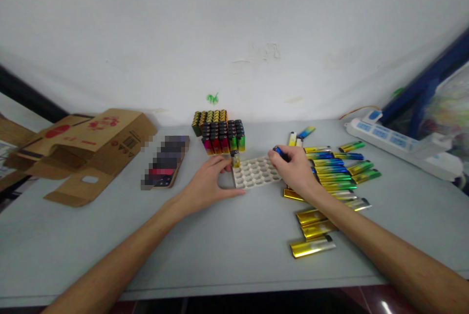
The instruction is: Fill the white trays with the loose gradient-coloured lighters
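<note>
A white tray [256, 173] with many round-edged slots lies on the grey table. One lighter [235, 157] stands upright in its far left corner. My left hand [208, 182] rests on the tray's left edge, fingers curled against it next to that lighter. My right hand [295, 170] is closed round a blue lighter [279, 151] held just over the tray's far right corner. Several gold, green and blue lighters [335, 177] lie flat to the right of that hand and under my forearm.
A full block of upright lighters [220, 134] stands behind the tray. A phone [164, 161] lies to the left, with an open cardboard box [84, 145] beyond it. A white power strip [399, 144] runs along the far right. The wall is close behind.
</note>
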Motion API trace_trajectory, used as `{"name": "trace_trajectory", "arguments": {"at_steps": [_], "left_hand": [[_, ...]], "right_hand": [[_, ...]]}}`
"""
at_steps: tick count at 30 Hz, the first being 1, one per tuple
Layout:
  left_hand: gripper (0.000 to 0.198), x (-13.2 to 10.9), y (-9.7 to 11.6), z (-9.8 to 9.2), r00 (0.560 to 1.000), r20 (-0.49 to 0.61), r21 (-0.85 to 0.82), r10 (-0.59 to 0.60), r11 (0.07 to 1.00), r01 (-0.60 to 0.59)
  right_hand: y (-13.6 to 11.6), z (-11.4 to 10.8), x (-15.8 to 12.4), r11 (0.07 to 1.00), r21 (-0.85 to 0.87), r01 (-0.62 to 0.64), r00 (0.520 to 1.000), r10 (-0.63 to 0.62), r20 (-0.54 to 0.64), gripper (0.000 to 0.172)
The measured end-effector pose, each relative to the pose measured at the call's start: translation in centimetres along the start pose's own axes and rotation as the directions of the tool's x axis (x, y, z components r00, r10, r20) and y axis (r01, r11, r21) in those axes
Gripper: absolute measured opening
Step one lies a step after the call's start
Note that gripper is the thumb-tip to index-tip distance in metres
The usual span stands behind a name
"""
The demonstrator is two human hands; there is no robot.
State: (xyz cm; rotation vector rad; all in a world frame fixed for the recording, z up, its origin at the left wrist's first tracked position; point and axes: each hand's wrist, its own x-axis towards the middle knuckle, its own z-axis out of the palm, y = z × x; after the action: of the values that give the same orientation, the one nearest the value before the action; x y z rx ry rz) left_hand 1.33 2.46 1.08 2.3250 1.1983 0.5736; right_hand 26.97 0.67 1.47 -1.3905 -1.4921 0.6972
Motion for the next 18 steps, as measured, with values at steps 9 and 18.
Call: {"name": "trace_trajectory", "arguments": {"at_steps": [9,18], "left_hand": [[0.055,-0.06,-0.26,0.15,1.000,-0.007,0.010,0.017,1.000,-0.017],[0.057,0.08,-0.23,0.19,1.000,0.003,0.026,0.015,1.000,-0.015]], "right_hand": [[0.26,-0.07,0.11,0.996,0.020,0.092,0.992,-0.093,0.085,0.046],[-0.18,0.13,-0.54,0.940,0.105,0.325,0.920,-0.340,0.197,0.027]]}}
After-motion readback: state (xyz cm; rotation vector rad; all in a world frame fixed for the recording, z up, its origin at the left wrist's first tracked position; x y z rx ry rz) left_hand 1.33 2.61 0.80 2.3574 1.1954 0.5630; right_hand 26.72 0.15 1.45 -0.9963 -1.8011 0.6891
